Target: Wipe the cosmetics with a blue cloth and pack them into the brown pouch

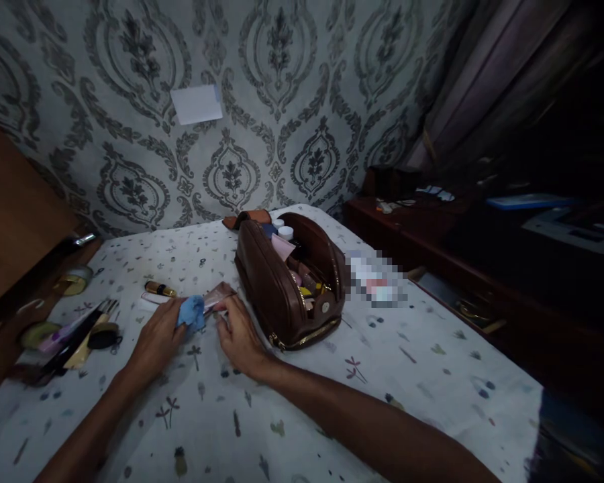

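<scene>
My left hand (155, 337) is closed on a crumpled blue cloth (192, 312). Its fingers are partly hidden behind the hand and the cloth. A pinkish, shiny cosmetic tube (221, 293) lies in the grasp of my right hand (242, 340), with the cloth against its left end. Just beyond my left hand lie a small black-and-gold cosmetic bottle (160, 289) and a pale slim item (149, 300), partly covered by the hand. To the right of my right hand stands a brown leather toiletry bag (264, 282), unzipped, with white-capped jars (285, 233) and tubes inside.
Brushes, tubes and a round dark-lidded jar (104, 335) lie at the left on the patterned white sheet (302, 416). A brown panel (20, 215) rises beyond them. A blurred-out packet (377, 276) lies right of the bag. Dark wooden furniture with an open drawer (458, 302) borders the right side.
</scene>
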`<move>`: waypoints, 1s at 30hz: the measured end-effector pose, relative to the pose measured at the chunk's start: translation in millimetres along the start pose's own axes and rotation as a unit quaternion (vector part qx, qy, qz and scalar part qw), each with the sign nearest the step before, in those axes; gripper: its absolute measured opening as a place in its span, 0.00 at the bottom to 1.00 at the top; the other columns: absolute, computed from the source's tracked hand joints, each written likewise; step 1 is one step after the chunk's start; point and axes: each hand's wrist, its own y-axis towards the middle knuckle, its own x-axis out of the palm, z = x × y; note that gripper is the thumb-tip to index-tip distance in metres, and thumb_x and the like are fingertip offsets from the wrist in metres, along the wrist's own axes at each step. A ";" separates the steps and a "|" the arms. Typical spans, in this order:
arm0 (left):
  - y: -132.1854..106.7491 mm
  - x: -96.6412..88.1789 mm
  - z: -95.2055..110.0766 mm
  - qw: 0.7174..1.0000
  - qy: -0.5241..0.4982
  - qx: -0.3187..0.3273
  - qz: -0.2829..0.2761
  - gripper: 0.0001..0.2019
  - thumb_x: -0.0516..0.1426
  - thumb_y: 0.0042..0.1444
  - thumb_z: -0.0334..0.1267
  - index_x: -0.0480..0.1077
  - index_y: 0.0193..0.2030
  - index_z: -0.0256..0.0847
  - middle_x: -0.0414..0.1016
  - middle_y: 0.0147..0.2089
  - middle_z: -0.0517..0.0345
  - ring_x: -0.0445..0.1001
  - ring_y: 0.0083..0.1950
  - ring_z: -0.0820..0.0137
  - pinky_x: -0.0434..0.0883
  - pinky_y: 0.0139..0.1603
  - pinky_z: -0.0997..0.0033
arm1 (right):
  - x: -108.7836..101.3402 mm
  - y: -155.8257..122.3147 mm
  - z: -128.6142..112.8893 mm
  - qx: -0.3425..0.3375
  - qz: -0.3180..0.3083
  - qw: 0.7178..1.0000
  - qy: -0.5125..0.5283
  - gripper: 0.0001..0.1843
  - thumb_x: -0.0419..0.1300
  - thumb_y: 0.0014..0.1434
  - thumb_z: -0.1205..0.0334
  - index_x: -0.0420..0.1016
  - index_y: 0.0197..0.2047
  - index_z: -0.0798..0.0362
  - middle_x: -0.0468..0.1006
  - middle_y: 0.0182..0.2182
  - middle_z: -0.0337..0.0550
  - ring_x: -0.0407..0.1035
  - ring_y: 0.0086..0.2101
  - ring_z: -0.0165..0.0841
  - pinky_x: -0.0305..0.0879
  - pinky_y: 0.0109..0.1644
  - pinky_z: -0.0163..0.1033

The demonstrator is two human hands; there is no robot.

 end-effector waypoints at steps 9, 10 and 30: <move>7.7 -15.8 -0.5 0.967 -0.227 -0.077 -0.085 0.22 0.53 0.45 0.39 0.75 0.48 0.42 0.81 0.45 0.55 0.77 0.48 0.56 0.74 0.50 0.62 | -6.0 4.8 -0.8 -0.023 -0.097 0.987 -0.123 0.30 0.53 0.52 0.77 0.64 0.60 0.57 0.67 0.58 0.55 0.58 0.60 0.42 0.57 0.64 0.50; 8.3 -18.1 -2.3 0.953 -0.267 -0.097 -0.102 0.22 0.54 0.43 0.40 0.75 0.47 0.41 0.81 0.43 0.56 0.77 0.46 0.56 0.74 0.47 0.63 | -7.4 6.9 -0.9 -0.040 -0.122 0.981 -0.144 0.34 0.54 0.51 0.77 0.61 0.63 0.58 0.63 0.62 0.57 0.54 0.63 0.43 0.53 0.67 0.51; -6.1 -24.9 -22.4 0.912 -0.351 -0.201 0.073 0.24 0.54 0.57 0.55 0.72 0.49 0.37 0.78 0.48 0.47 0.75 0.53 0.57 0.72 0.54 0.58 | -17.6 16.9 -53.1 -0.034 -0.161 0.975 -0.147 0.08 0.64 0.59 0.63 0.67 0.37 0.51 0.72 0.34 0.40 0.66 0.36 0.35 0.63 0.42 0.39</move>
